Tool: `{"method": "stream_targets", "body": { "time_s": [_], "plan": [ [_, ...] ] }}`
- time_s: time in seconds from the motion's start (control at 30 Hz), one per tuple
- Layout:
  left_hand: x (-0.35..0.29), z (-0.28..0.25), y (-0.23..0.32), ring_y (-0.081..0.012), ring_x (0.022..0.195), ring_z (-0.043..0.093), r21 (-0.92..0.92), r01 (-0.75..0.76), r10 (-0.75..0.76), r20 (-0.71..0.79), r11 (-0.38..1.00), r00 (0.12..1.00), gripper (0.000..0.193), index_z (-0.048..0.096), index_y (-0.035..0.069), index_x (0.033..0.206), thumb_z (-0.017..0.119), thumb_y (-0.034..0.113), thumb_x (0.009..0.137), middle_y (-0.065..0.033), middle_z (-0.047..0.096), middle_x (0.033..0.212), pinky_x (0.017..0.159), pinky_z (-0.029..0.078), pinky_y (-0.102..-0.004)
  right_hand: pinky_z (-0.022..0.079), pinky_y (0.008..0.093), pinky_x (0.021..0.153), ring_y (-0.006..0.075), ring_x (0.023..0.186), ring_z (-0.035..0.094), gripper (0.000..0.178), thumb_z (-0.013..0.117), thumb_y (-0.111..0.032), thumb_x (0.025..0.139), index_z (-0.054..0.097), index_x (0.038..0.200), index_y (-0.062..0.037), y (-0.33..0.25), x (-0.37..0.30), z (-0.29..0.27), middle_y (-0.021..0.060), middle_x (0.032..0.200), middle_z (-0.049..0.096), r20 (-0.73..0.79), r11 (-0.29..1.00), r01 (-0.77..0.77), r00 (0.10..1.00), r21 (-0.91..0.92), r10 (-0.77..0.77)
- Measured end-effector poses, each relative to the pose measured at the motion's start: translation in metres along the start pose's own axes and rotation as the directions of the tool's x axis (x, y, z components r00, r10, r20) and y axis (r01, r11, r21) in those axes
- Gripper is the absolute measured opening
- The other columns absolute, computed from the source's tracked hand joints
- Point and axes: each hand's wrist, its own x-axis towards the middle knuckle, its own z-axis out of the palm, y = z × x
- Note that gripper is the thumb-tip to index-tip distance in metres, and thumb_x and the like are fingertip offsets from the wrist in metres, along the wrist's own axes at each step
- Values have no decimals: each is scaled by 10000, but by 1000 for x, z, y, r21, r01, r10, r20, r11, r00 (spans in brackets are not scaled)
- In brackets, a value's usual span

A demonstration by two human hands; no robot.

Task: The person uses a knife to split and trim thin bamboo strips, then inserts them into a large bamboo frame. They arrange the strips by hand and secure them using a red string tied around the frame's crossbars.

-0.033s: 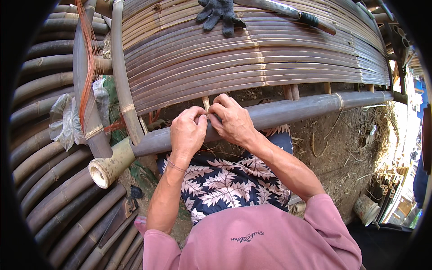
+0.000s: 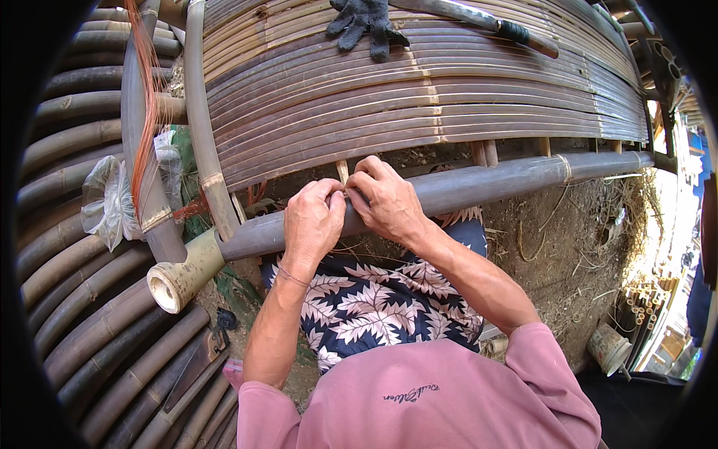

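Note:
Both my hands meet over a thick dark bamboo pole (image 2: 486,183) that runs across in front of me. My left hand (image 2: 313,217) is closed, thumb and fingers pinched together. Against it, my right hand (image 2: 387,200) is also closed, its fingers curled inward. Whatever is between the fingertips is too small and covered to make out. Just past the fingers, a short pale bamboo crosspiece (image 2: 342,170) joins the pole to a panel of split bamboo slats (image 2: 321,97). The pole's left end sits by a cut bamboo post (image 2: 191,266) with an open, hollow top.
On the slats lie a dark work glove (image 2: 364,22) and a long blade with a wrapped wooden handle (image 2: 527,37). Orange strings (image 2: 147,97) hang over an upright pole, beside a clear plastic bag (image 2: 108,202). Stacked bamboo (image 2: 97,262) and a handsaw (image 2: 191,370) are at left, a bucket (image 2: 607,346) at right.

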Motion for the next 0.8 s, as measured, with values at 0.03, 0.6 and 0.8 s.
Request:
{"method": "stream_targets", "body": {
  "time_s": [0.03, 0.6, 0.8],
  "plan": [
    [1, -1, -4, -139, 634, 604, -36, -32, 34, 33, 999, 999, 167, 686, -14, 900, 605, 125, 854, -109, 654, 721, 641, 491, -288, 525, 413, 748, 305, 888, 598, 123, 662, -103, 807, 633, 916, -54, 0, -1, -1, 101, 976, 575, 1, 1000, 12, 1000, -5, -12],
    [-19, -21, 11, -179, 627, 619, -22, 231, -226, 148, 973, 963, 162, 698, 11, 951, 599, 89, 850, -112, 656, 715, 639, 506, -310, 534, 450, 780, 361, 888, 628, 147, 626, -163, 769, 660, 777, -21, 5, 18, -4, 161, 878, 663, 139, 947, -173, 966, -271, 217],
    [-38, -40, 1, -349, 911, 627, -15, 104, -100, 137, 995, 985, 242, 673, 0, 1041, 601, 107, 837, -197, 636, 928, 860, 495, -408, 534, 486, 814, 402, 915, 671, 310, 645, -239, 788, 685, 855, 61, 8, 46, -6, 266, 915, 684, 378, 848, -401, 768, -346, 518]
  ]
}}
